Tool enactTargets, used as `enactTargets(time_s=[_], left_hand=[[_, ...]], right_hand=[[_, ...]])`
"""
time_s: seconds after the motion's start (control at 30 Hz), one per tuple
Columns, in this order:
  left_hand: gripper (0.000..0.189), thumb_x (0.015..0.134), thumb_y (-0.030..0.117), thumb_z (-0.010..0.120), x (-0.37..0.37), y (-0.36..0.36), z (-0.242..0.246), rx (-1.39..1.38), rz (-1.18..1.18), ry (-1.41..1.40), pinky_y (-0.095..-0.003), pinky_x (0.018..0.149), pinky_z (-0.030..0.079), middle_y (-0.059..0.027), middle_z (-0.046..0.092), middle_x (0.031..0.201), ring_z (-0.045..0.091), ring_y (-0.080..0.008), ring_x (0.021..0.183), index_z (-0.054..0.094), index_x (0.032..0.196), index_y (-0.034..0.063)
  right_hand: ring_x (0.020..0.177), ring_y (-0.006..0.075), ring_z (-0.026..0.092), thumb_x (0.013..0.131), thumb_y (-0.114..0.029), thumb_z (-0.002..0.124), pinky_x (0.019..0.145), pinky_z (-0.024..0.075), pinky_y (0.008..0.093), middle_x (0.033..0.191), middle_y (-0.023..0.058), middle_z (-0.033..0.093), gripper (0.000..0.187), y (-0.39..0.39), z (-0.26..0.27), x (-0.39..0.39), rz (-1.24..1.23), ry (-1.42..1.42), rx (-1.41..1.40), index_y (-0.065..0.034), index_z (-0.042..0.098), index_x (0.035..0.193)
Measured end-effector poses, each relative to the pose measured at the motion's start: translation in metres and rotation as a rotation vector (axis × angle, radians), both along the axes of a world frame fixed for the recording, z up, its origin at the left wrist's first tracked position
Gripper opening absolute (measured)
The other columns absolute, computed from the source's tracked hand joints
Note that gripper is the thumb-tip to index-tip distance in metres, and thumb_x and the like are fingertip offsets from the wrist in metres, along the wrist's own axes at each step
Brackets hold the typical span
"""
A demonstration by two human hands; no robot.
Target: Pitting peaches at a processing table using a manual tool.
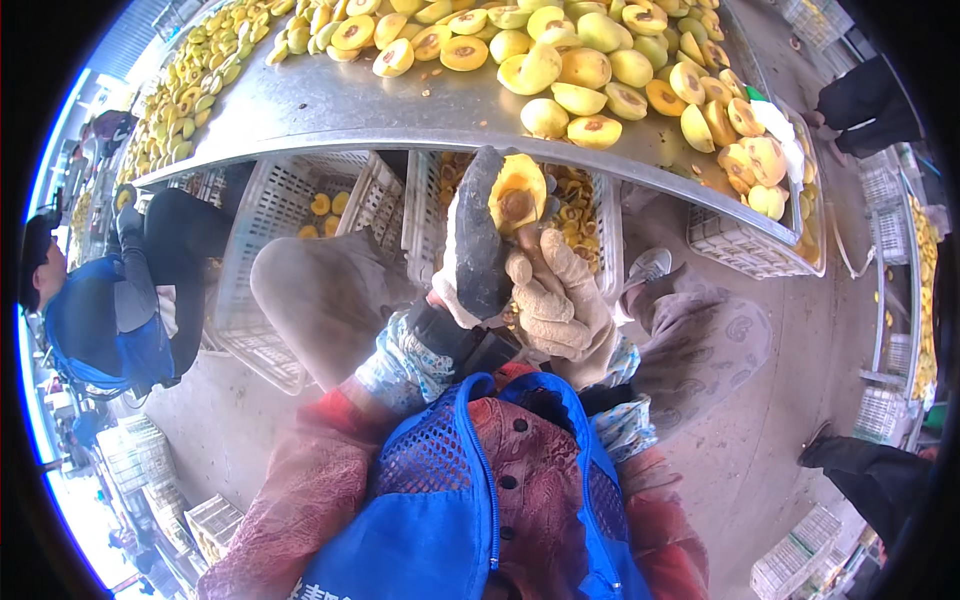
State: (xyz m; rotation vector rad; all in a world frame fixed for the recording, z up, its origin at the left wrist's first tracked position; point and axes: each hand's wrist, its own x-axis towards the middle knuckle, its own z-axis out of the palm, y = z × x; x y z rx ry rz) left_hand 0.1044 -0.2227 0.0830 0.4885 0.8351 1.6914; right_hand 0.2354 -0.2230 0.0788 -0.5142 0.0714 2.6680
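Note:
My left hand [478,240], in a dark-coated glove, holds a halved yellow fruit [529,178] with its cut face up, above a crate at the table's near edge. In the fruit's hollow is a brown, rounded thing [516,208], either its pit or the end of a tool; I cannot tell which. My right hand [559,307], in a beige fabric glove, is closed around a slim brown handle [534,251] that runs up to the fruit. Many halved yellow fruits [592,132] lie on the metal table [352,112] beyond my hands.
Below the table edge, a plastic crate [609,247] holds fruit pieces; another crate [255,225] with a few halves stands to its left. At the right corner hangs a further crate [742,244]. A co-worker [112,315] sits at the left; other people's legs [870,480] show at the right.

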Motion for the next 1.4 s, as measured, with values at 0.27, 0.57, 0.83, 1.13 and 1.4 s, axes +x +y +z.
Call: enactTargets(time_s=[0.27,0.57,0.83,1.13,1.4], left_hand=[[0.073,0.084,0.02,0.074,-0.046,0.018,-0.047,0.208,-0.041,0.852,-0.0347,0.101,0.043,-0.0112,0.055,0.121,0.055,-0.0197,0.113,0.033,0.14,-0.0016],[0.067,0.081,-0.01,0.068,-0.086,0.013,-0.037,0.235,0.419,1.357,-0.0323,0.091,0.052,-0.0198,0.059,0.117,0.06,-0.0256,0.107,0.034,0.138,-0.0122],[0.045,0.082,0.013,0.07,-0.269,-0.039,0.045,0.096,0.159,2.131,-0.0404,0.091,0.05,-0.022,0.062,0.112,0.062,-0.0325,0.103,0.058,0.123,0.0013],[0.047,0.09,0.026,0.069,-0.113,0.17,0.031,-0.366,-0.33,1.255,-0.0234,0.069,0.053,-0.0143,0.066,0.112,0.065,-0.0154,0.086,0.053,0.126,-0.0006],[0.041,0.085,0.022,0.072,-0.062,0.175,0.042,-0.354,-0.323,1.498,-0.0267,0.054,0.053,-0.0071,0.069,0.081,0.064,-0.012,0.061,0.059,0.12,0.0049]], right_hand=[[0.04,0.0071,0.042,0.1,-0.036,0.052,0.026,0.028,0.0199,0.087,0.0026,0.063,0.032,0.007,-0.025,-0.008,-0.002,0.337,0.048,-0.0131,0.058,0.123],[0.034,0.0095,0.035,0.099,-0.05,0.047,0.034,0.0273,0.0241,0.052,-0.002,0.041,0.048,0.034,-0.035,-0.002,0.026,-0.57,0.619,-0.003,0.056,0.099],[0.044,0.0093,0.043,0.095,-0.05,0.053,0.043,0.0379,0.0263,0.064,-0.0007,0.047,0.049,0.028,-0.039,-0.005,0.085,-0.858,0.878,-0.0029,0.055,0.112],[0.039,0.0069,0.04,0.099,-0.039,0.051,0.038,0.0345,0.0222,0.057,-0.0013,0.045,0.038,0.035,-0.025,0.003,0.001,-0.738,0.652,-0.0014,0.055,0.107],[0.035,0.01,0.04,0.096,-0.039,0.057,0.033,0.0316,0.025,0.053,-0.0006,0.046,0.038,0.039,-0.021,0.02,-0.214,-0.642,0.626,-0.0009,0.052,0.101]])
